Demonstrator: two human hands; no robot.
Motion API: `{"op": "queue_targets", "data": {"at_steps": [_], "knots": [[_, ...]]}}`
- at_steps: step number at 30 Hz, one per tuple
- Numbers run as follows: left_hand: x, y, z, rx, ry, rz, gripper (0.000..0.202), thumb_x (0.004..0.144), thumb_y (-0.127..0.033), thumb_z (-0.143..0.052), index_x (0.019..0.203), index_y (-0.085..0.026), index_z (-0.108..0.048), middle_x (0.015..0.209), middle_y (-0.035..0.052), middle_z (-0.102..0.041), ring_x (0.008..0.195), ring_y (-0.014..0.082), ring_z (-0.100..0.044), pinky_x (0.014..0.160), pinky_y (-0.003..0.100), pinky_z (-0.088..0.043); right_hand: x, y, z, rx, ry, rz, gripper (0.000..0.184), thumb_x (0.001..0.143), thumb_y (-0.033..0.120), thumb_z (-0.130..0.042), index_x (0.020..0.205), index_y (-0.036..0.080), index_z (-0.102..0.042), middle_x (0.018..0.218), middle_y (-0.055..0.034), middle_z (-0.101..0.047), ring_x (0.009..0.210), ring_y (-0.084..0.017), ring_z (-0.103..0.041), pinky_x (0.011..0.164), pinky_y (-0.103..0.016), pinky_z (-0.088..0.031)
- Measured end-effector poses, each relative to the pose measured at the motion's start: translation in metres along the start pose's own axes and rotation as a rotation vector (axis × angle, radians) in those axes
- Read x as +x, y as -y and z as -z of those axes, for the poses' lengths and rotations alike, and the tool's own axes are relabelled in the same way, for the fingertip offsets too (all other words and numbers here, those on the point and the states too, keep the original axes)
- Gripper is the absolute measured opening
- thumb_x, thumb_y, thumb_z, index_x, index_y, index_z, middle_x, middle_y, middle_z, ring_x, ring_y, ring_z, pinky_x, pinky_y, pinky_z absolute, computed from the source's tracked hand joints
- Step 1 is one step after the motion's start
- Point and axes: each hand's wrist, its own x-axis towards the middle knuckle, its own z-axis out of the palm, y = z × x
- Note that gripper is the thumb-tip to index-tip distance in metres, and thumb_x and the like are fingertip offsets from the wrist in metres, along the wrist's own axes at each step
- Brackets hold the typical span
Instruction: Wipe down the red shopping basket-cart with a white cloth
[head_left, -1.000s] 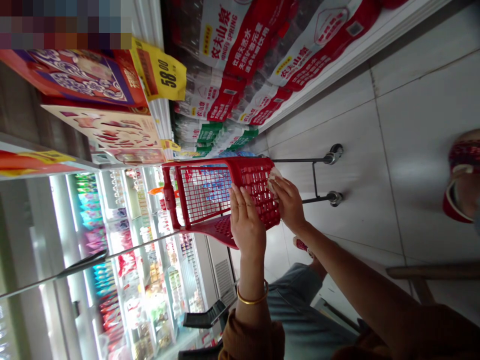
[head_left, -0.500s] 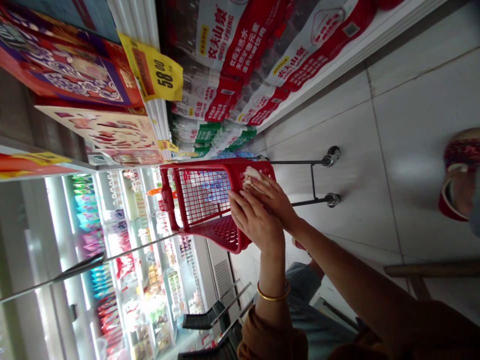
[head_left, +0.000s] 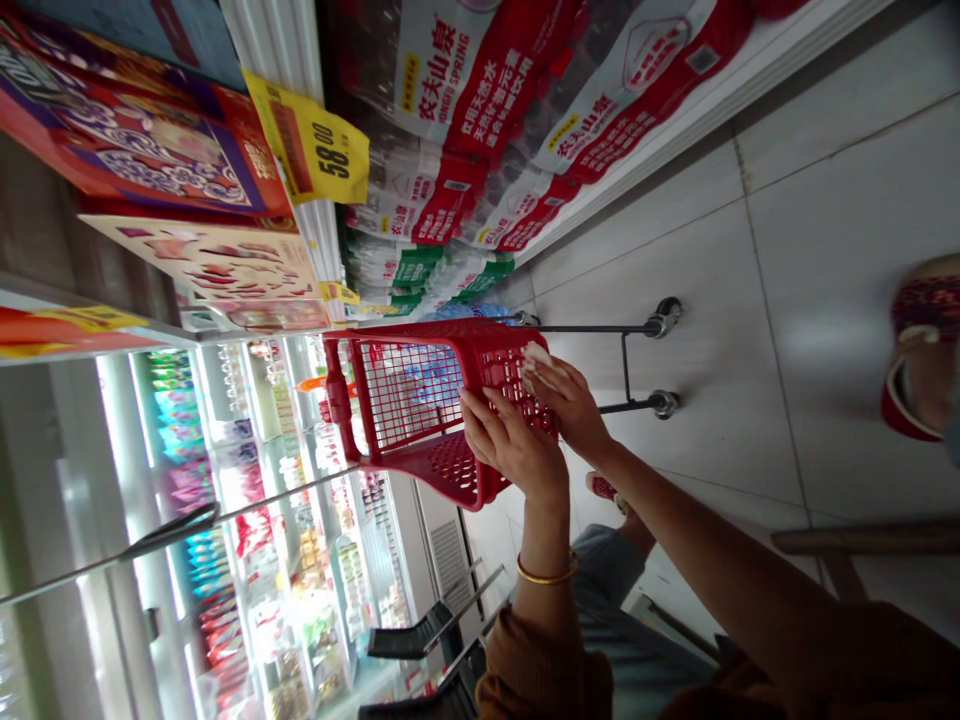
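Observation:
The picture is turned sideways. A small red shopping cart (head_left: 427, 462) with a mesh basket stands before me, its handle to the left of the picture and its wheels to the right. My left hand (head_left: 517, 450), with a gold bangle at the wrist, holds the basket's edge, its fingers laid over the rim. In my right hand (head_left: 570, 400) is a crumpled white cloth (head_left: 538, 354), pressed by the fingers against the perforated end of the basket. Its thumb and palm are hidden. The two hands are slightly apart.
Packs of bottled water (head_left: 480, 90) fill the low shelf beside the cart, with boxed goods (head_left: 150, 130) and a yellow price tag (head_left: 330, 155) above. A lit display cooler (head_left: 285, 530) stands behind. My red shoe (head_left: 911, 400) rests on the tiled floor (head_left: 847, 230).
My right hand has slid with the white cloth toward the wheel end of the basket, away from my left hand. My left hand stays at the rim.

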Motion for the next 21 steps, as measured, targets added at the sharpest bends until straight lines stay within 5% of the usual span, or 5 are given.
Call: {"op": "queue_targets", "data": {"at_steps": [6,12,21], "knots": [[-0.004,0.005,-0.002,-0.022,-0.034,-0.010,0.050,0.093,-0.018,-0.035,0.142,-0.013,-0.045,0.150,0.0200,-0.038,0.142,0.0289,-0.031,0.113,0.050,-0.031,-0.007,-0.005,-0.001,0.022,-0.016,-0.106,0.040,0.099,0.029,-0.041,0.139,0.029,-0.049,0.136,-0.0074,-0.057,0.131,-0.024,-0.046,0.108,-0.051,-0.043],[-0.005,0.003,-0.004,0.001,-0.076,0.008,0.051,0.095,-0.020,-0.033,0.144,-0.011,-0.040,0.147,0.0201,-0.043,0.141,0.0279,-0.034,0.112,0.049,-0.033,0.013,0.022,0.000,0.082,-0.078,-0.084,0.039,0.099,0.033,-0.044,0.138,0.029,-0.050,0.131,-0.0064,-0.059,0.130,-0.022,-0.048,0.110,-0.046,-0.043],[0.003,-0.001,-0.002,-0.033,-0.102,0.076,0.049,0.096,-0.020,-0.033,0.143,-0.008,-0.040,0.147,0.0207,-0.043,0.137,0.0256,-0.040,0.109,0.045,-0.037,0.063,0.044,0.012,0.132,0.265,0.246,0.042,0.101,0.028,-0.038,0.143,0.031,-0.042,0.149,0.0012,-0.044,0.145,-0.018,-0.028,0.121,-0.047,-0.028]]}}
